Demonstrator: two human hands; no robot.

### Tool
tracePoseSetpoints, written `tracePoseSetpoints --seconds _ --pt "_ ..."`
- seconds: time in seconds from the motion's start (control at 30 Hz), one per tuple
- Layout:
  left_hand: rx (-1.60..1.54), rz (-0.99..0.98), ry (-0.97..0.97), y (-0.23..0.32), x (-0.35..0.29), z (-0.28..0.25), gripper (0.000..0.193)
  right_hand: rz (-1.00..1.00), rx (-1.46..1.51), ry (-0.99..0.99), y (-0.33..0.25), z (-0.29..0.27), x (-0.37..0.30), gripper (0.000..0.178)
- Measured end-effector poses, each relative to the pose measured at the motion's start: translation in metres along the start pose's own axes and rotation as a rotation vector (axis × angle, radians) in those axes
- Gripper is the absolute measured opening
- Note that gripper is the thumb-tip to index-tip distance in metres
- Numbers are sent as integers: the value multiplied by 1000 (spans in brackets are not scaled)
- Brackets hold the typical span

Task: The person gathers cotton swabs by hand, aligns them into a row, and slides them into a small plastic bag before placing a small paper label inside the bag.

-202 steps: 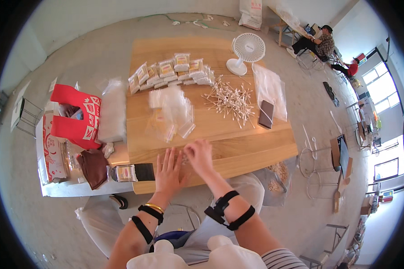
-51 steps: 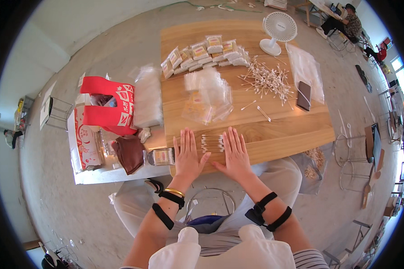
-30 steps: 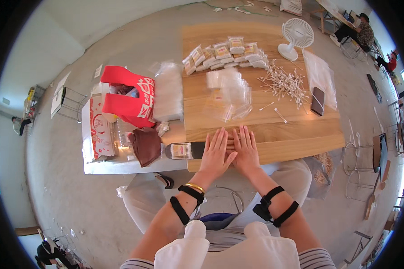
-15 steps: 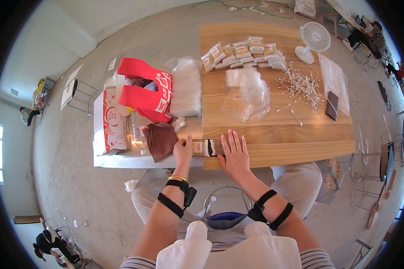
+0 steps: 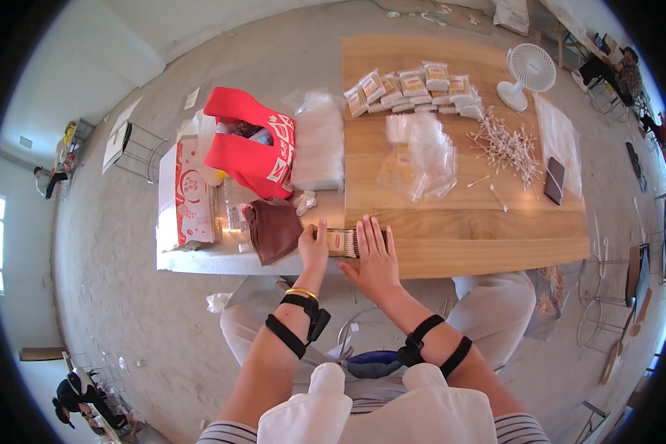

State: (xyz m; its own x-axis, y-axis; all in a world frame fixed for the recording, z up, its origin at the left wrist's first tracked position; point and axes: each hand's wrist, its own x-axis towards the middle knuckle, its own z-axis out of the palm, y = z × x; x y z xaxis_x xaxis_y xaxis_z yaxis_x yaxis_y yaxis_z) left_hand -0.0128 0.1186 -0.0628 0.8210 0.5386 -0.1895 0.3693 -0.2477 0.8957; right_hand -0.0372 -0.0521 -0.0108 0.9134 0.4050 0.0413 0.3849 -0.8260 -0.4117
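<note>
At the table's near edge lies a clear packet of cotton swabs (image 5: 341, 242) with a small label. My left hand (image 5: 314, 250) is closed on the packet's left end, thumb up. Flat over the right end rests my right hand (image 5: 377, 260), its fingers stretched out and the thumb apart. Its palm hides part of the swabs. Beyond my hands is a loose pile of clear empty bags (image 5: 425, 163). To their right lies a heap of loose cotton swabs (image 5: 505, 148), and farther back a stack of filled swab packets (image 5: 414, 85).
Left of my hands are a brown cloth (image 5: 272, 233), a red bag (image 5: 248, 144), a stack of clear bags (image 5: 320, 148) and a white-and-red box (image 5: 192, 203). A white fan (image 5: 529, 70) and a phone (image 5: 555, 180) stand and lie on the right of the wooden table (image 5: 481, 240).
My right hand has moved left toward my left hand. The dark gap between the packet and the row of swabs no longer shows. The whole view has shifted slightly.
</note>
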Motion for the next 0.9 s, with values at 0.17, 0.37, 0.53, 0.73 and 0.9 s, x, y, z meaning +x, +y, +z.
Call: tracePoseSetpoints --seconds 0.17,0.37,0.53,0.73,0.9 --pt "187 25 -57 0 13 -36 58 -4 -154 18 16 -7 -8 107" --pt "324 269 -87 -10 12 -21 51 -26 -31 -35 -18 10 2 104" --pt "343 241 -153 2 10 -29 53 -52 -31 -11 -2 -1 -4 98" --pt "352 261 -123 20 -4 -77 41 31 -114 14 57 -44 -47 86" --pt "98 331 -120 36 -51 -118 24 209 -240 95 108 -66 -105 83"
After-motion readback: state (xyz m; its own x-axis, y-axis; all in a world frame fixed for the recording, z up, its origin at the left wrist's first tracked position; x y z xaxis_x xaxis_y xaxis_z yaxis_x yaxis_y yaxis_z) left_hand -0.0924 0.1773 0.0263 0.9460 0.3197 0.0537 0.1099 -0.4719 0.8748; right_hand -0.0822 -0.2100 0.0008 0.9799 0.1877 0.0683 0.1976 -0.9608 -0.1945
